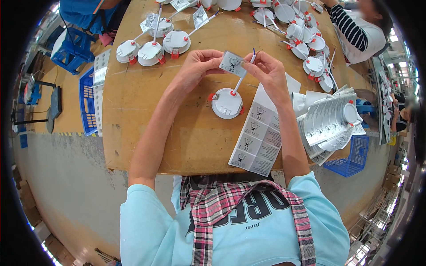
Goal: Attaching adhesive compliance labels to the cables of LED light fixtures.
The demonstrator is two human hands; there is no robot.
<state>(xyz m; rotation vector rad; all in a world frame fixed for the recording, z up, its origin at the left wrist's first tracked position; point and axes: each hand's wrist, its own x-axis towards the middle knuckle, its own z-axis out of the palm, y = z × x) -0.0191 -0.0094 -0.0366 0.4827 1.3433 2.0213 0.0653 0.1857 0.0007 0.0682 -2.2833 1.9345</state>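
Observation:
A round white downlight [225, 106] with red spring clips lies back-up on the table in front of me. Its white cable [238, 84] rises from a red grommet to my fingers. My left hand [198, 66] pinches one end of a silver printed label [231, 62]. The label's other end lies against the cable, where my right hand [269, 73] grips both between thumb and fingers. Bare coloured wire ends stick out above the right fingers. Under my right forearm lies a sheet of labels [255, 144], partly hidden by the arm.
Labelled downlights [151, 54] stand at the far left. A heap of downlights [306, 35] covers the far right. Stacked label sheets [326, 119] with a downlight [350, 113] on top lie at right. Blue crates [87, 102] flank the table. A person in striped sleeves [350, 29] sits at far right.

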